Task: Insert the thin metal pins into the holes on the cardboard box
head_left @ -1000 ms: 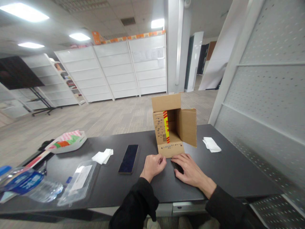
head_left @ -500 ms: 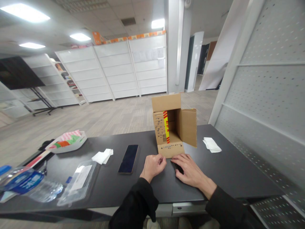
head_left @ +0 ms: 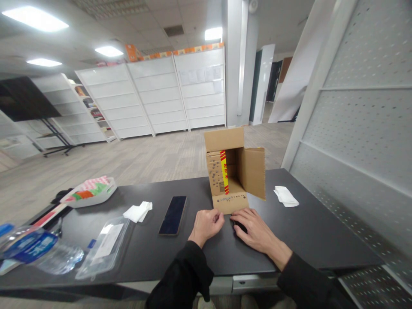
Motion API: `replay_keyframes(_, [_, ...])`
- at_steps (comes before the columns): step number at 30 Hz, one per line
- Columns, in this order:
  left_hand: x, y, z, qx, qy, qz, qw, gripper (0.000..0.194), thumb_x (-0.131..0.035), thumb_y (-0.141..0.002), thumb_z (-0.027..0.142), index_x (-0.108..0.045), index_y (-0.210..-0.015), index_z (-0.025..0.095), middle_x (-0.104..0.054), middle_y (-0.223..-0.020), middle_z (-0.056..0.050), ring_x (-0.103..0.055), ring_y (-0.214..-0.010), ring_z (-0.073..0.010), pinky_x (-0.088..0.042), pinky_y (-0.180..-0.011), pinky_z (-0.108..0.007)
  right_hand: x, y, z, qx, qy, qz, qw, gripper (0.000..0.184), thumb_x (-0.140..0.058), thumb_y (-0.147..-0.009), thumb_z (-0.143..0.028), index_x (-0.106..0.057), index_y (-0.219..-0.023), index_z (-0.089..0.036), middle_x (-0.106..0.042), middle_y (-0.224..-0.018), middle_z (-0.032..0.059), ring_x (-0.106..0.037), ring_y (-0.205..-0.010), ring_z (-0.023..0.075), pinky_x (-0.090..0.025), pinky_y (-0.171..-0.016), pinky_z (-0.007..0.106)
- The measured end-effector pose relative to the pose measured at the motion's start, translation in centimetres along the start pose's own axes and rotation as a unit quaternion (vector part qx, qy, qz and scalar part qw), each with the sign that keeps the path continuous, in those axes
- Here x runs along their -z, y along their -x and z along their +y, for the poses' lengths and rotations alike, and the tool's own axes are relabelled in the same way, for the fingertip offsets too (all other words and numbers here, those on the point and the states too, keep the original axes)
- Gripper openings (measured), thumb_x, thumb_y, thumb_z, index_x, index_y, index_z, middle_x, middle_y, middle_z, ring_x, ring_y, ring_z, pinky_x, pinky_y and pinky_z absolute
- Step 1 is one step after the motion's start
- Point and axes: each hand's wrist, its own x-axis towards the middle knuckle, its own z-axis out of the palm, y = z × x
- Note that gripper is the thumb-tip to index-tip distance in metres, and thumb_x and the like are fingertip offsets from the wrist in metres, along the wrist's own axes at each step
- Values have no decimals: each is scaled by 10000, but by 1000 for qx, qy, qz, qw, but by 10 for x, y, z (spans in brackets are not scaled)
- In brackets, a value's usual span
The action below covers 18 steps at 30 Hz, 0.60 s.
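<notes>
Over my feed, the black table (head_left: pixel 154 244) bore the cardboard box (head_left: pixel 215 174), its mouth towards me. Opening looked done: the upper, right and lower flaps (head_left: pixel 230 206) were folded out, none shut. The right hand (head_left: pixel 257 231) lay bent over a dark patch, the left hand (head_left: pixel 207 224) curled loosely, both just beside the lower flap; I couldn't tell whether either gripped anything.

An office-like room (panel lights (head_left: pixel 109 51), carpet (head_left: pixel 174 152), white shelving (head_left: pixel 157 98))

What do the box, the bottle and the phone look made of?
Box: likely cardboard, matte, judging by its brown folding flaps. Bottle: probably clear plastic, glossy; see-through with bright glints. Phone: front probably glass, smooth and dark; back hidden.
</notes>
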Motion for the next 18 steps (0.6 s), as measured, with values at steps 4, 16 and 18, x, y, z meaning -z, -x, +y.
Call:
replay_keyframes(4, [0, -1, 0, -2, 3, 0, 1000, 325, -501, -871, 290, -532, -564, 187, -569, -481, 7, -517, -450, -93, -238, -519, -240, 1, 0, 0, 5, -1, 3, 1000, 233, -493, -933, -206, -636, -1116, -209, -669, -1124, 75, -568, -1027, 231, -395, -916, 409])
replay_keyframes(16, [1, -1, 1, 8, -5, -7, 1000, 327, -494, -864, 290, -543, -556, 191, -566, -482, 2, -507, -447, -98, -241, -514, -247, -8, -3, 10, 8, 18, 55, 998, 297, -346, -1018, -235, -616, -1141, -219, -689, -1003, 74, -601, -930, 220, -435, -822, 376])
replay_keyframes(18, [2, -1, 1, 9, -7, -8, 1000, 325, -493, -863, 287, -545, -558, 191, -564, -482, 1, -505, -445, -100, -242, -512, -244, -10, -3, 12, 5, 15, 56, 998, 293, -343, -1020, -242, -618, -1118, -212, -688, -996, 77, -604, -925, 223, -441, -818, 381])
